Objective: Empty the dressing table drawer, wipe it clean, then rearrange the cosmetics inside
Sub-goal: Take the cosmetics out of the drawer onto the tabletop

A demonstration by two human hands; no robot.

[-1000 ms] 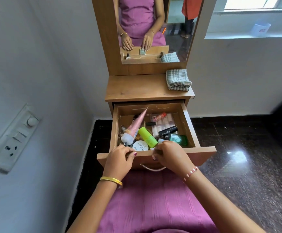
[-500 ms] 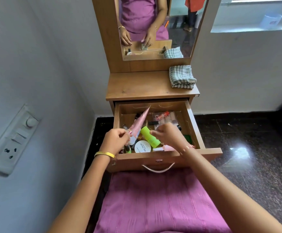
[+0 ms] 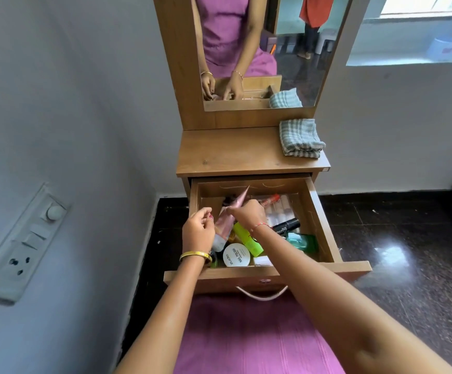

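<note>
Nearest to me, my lap in purple cloth sits under the pulled-out drawer, whose white loop handle hangs from its front panel. Both my forearms reach over that front edge. Just inside the near wall lies a round white jar with a printed lid, and beside it a lime-green bottle lies slanted. To the right of that I see a green glass bottle and, a little farther, a black tube.

My left hand, a yellow bangle at its wrist, hovers at the left side of the drawer with its fingers loosely curled; its grip holds nothing I can make out. My right hand reaches across toward the left and its grip pinches the upper part of a pink tube, which stands tilted, its flat crimped end pointing to the far wall. Behind the right hand lie pale, clear-wrapped items and a reddish piece, too blurred to name.

Farther on, the bench top carries a folded checked cloth at its far right. Beyond stands the mirror.
</note>
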